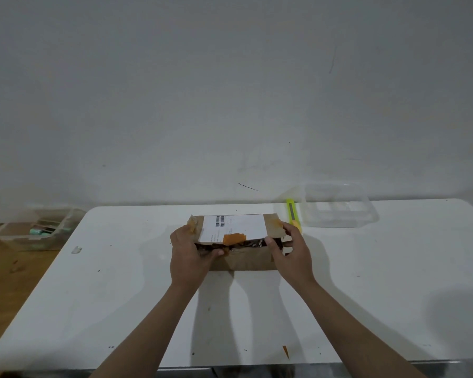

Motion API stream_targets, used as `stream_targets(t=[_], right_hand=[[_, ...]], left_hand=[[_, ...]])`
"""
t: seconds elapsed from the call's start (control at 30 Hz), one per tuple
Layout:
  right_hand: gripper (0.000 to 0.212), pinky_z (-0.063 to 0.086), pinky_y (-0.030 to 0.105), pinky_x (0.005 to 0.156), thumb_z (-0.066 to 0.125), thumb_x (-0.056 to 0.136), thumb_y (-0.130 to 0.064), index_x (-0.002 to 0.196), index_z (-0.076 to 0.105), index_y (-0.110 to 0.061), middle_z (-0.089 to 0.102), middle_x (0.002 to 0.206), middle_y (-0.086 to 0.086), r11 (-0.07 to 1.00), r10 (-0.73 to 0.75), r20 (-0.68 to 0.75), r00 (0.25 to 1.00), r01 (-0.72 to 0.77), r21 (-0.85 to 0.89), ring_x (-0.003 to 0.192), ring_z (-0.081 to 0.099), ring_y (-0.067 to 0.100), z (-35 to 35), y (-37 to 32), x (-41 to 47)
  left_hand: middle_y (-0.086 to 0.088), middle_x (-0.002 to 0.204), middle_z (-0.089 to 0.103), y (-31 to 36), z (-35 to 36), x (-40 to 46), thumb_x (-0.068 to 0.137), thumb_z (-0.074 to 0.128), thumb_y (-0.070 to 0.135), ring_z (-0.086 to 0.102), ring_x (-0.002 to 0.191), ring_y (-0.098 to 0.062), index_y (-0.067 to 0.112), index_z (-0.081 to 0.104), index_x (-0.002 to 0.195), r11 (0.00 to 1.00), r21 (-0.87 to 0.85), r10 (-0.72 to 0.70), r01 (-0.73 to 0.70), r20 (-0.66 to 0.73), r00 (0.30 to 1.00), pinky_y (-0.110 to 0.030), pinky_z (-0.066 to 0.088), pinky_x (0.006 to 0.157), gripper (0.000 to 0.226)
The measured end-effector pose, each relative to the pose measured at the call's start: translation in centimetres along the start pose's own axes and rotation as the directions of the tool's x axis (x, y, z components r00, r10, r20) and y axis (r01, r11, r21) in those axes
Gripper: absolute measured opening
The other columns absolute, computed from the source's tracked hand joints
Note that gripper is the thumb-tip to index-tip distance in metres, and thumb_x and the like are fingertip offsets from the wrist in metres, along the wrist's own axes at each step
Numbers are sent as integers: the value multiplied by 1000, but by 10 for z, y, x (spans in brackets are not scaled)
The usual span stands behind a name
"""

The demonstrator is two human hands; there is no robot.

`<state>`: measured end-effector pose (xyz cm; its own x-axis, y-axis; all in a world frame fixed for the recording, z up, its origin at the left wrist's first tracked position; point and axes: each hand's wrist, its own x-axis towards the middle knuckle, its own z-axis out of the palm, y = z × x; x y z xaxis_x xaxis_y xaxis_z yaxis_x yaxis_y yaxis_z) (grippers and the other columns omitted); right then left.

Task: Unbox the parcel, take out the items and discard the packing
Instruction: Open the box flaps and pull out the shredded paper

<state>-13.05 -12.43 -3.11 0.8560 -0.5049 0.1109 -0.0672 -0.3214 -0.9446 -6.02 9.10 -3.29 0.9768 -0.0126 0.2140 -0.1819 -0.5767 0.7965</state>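
Observation:
A brown cardboard parcel (246, 259) lies in the middle of the white table (120, 296). It carries a white shipping label (236, 226) and orange tape (234, 238). Its top flap is lifted a little along the near edge, and dark contents show in the gap. My left hand (189, 255) grips the parcel's left end with its thumb in the gap. My right hand (291, 253) holds the right end, thumb under the flap's edge.
A yellow-green utility knife (293, 214) lies just behind my right hand. A clear plastic container (339, 207) stands at the back right. On the floor to the left sits a clear bin (36, 230) with small items. An orange tape scrap (285, 350) lies near the table's front edge.

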Motion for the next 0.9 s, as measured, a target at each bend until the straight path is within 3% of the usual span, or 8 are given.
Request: stream_targets(t=[0.17,0.33,0.43,0.5,0.6,0.7,0.8,0.9], right_hand=[[41,47,22,71,70,81,-40,117,53,-29,57,107,-20,1000,13,-53,999,-13,-1,93,60,14,1,-8,0],[20,47,26,67,66,83,-43,90,55,-28,64,87,-17,998,-40,-91,995,35,-58,86,62,12,4,-12,5],[22,50,31,67,52,90,-48,103,58,-30,68,92,-7,984,-99,-89,991,84,-158,80,64,10,5,-12,14],[32,50,31,68,44,93,-51,118,55,-34,67,96,-2,970,-113,-65,991,96,-224,79,63,11,3,-8,21],[46,48,32,65,38,95,-51,141,31,-48,60,88,-1,927,-132,52,990,142,-347,76,59,14,0,-3,34],[55,39,29,60,38,95,-49,143,10,-52,54,82,6,888,-120,179,977,186,-420,73,55,21,0,-7,47],[58,48,35,69,43,96,-41,149,19,-38,48,109,15,840,-113,175,978,188,-510,99,54,32,2,-15,57],[53,50,46,80,49,90,-28,140,44,-14,49,112,17,791,-258,131,957,287,-540,107,46,36,7,-18,62]], left_hand=[[-1,112,47,1,2,-3,55,89,36,56,98,-22,18,34,111,994,5,-105,105,-25,994,-37,50,70,80],[-1,107,58,6,-1,-1,50,90,39,62,97,-27,17,29,110,990,4,-144,144,-39,989,-40,52,71,89],[0,106,55,11,-5,-1,49,91,41,63,99,-28,14,26,113,994,-11,-112,112,-48,993,-41,53,71,94],[-3,120,54,12,-10,1,49,90,44,61,109,-25,14,23,121,996,-21,-83,83,-20,996,-39,54,76,102],[-8,146,40,11,-18,7,46,85,57,50,126,-23,18,10,139,997,-25,-72,73,52,996,-43,47,96,126],[-4,154,28,7,-24,19,47,76,72,33,139,-23,17,15,147,989,146,6,-34,185,983,-57,24,111,129],[3,159,15,2,-26,36,49,67,82,22,144,-19,25,18,148,953,211,129,-218,370,920,-60,27,109,124],[6,160,3,0,-25,49,49,60,87,14,146,-17,25,5,151,921,283,116,-269,460,880,-61,24,111,131]])
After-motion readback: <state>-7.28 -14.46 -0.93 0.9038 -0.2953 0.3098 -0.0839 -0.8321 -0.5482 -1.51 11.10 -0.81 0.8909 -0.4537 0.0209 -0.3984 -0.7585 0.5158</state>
